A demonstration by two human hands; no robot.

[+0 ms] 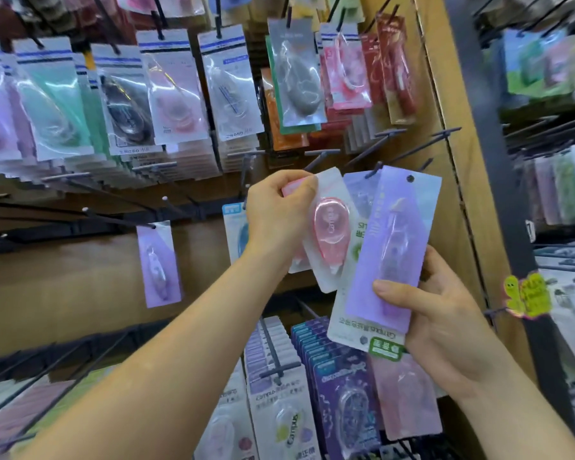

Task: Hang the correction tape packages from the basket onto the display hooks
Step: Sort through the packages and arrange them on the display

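My right hand (442, 313) grips a fanned stack of correction tape packages by its lower end: a long purple package (395, 240) in front and a white one with a green label (352, 313) behind it. My left hand (279, 214) pinches the top of a white package with a pink correction tape (331, 230), held at the stack's left side. Bare black display hooks (389, 134) stick out of the wooden panel just above the packages. The basket is out of view.
A single purple package (160, 263) hangs on a hook at the left, beside several bare hooks (120, 220). Full rows of packages (120, 104) hang above and more (342, 386) below. A dark shelf upright (498, 194) stands at the right.
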